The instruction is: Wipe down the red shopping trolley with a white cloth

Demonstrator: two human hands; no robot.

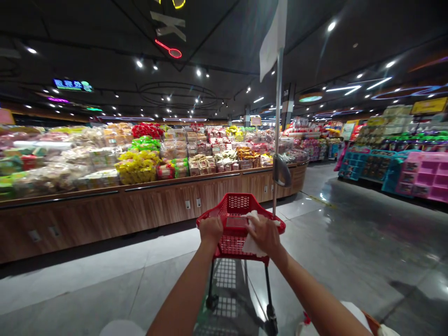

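Note:
A red plastic shopping cart (pixel 235 200) with a mesh basket stands right in front of me on small black caster wheels. My left hand (pixel 211 231) is closed over the near rim of the basket. My right hand (pixel 263 234) lies on the rim further right, pressing a crumpled white tissue (pixel 252 245) against the red plastic. Part of the tissue hangs down inside the basket's near wall. A thin metal pole (pixel 278 130) with a white paper sign rises behind the cart.
A long wood-fronted supermarket display counter (pixel 140 207) piled with bagged snacks runs along the left and ahead. Pink and teal shelf units (pixel 425 175) stand at the right. A shiny tiled aisle (pixel 350 233) lies between them, with white objects at my lower edge.

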